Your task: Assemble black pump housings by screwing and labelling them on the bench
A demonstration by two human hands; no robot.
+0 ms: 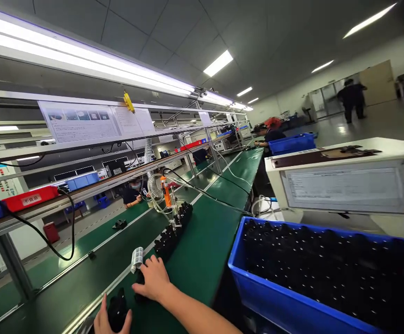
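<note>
While the left hand (109, 320) grips a black part (117, 310) at the bench (202, 250) edge, the right hand (155, 278) rests unclenched just short of the parts row (172, 232), whose long axis runs away from it.

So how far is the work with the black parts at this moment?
Done, it seems: a row of black parts lies lined up on the green bench. In hand: the left hand holds one black part, and the right hand rests on another. Left: the blue bin is full of black parts.
</note>
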